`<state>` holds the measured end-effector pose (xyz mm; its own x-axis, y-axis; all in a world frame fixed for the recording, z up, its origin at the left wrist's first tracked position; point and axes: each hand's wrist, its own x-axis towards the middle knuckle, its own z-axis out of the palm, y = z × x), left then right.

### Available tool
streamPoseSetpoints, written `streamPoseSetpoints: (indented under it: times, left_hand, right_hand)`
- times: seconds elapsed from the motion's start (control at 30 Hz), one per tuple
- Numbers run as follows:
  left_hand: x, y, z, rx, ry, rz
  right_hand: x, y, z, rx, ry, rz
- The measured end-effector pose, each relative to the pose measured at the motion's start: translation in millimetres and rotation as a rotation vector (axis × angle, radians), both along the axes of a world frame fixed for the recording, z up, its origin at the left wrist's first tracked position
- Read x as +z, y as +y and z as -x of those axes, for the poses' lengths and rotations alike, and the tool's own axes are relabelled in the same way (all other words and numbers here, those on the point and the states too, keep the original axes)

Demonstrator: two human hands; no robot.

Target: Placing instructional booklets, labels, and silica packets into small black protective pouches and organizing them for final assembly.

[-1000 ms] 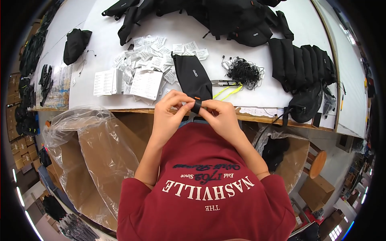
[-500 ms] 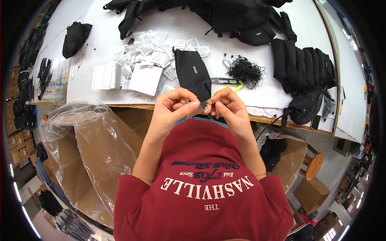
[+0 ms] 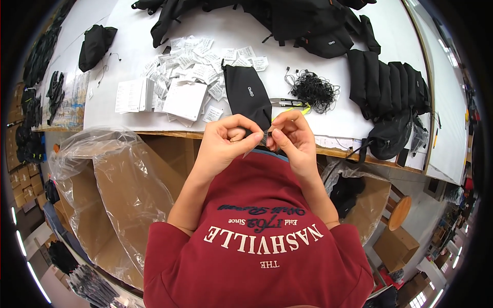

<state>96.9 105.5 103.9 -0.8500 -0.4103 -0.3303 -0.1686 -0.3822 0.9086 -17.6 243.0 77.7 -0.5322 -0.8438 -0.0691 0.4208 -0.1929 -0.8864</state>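
My left hand [image 3: 226, 143] and my right hand [image 3: 295, 138] meet at the table's front edge, thumbs and forefingers pinched together. Between the fingertips is a small, thin dark piece, too small and hidden to name surely. Just beyond them a black fabric pouch [image 3: 246, 90] lies on the table, its near end reaching my fingertips. Scissors-like snips [image 3: 285, 102] with yellow-green handles lie right of the pouch. A tangled heap of thin black strings [image 3: 314, 91] is beside them.
Left of the pouch are a loose heap of white printed labels [image 3: 203, 72] and a white card stack [image 3: 185, 100]. Black pouches [image 3: 382, 84] stand in a row at right; black bags [image 3: 303, 25] fill the back. A plastic-lined carton [image 3: 123, 190] stands below the table's left front.
Both hands stay together at the table edge, fingers working at the small piece. The left fingertips have shifted slightly right and turned. The things on the table have not visibly moved.
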Motion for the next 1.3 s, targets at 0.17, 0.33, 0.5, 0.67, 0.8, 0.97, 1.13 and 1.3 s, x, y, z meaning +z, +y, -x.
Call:
streamPoseSetpoints:
  times: [0.17,0.33,0.5,0.67,0.8,0.97,1.13,1.3]
  left_hand:
    - [1.7,1.4,0.0,-0.002,-0.037,0.051]
    - [2.4,6.2,-0.9,0.012,-0.111,0.276]
    - [2.4,11.9,-1.3,0.049,-0.084,0.426]
    - [3.8,11.7,-12.4,-0.034,-0.095,0.426]
    - [3.8,15.3,-18.5,-0.361,-0.029,0.75]
    - [0.4,25.1,-12.9,-0.476,0.137,0.868]
    - [-2.8,17.6,-1.8,-0.264,0.341,0.832]
    - [-4.8,-6.6,7.3,-0.219,0.14,1.425]
  right_hand:
    - [1.5,0.0,-3.0,-0.043,0.065,-0.061]
    - [2.4,-1.7,-7.4,-0.078,0.182,-0.125]
    - [-6.7,-5.8,-8.7,-0.115,0.37,-0.081]
    - [-7.1,-11.3,27.8,0.246,0.07,-0.029]
    - [-15.2,-42.6,29.9,0.151,0.596,-0.414]
    - [-35.3,-50.9,6.3,0.037,1.224,-0.562]
    - [-24.9,-30.0,18.2,-0.129,1.008,-0.612]
    - [23.1,4.6,19.8,-0.141,0.829,-0.478]
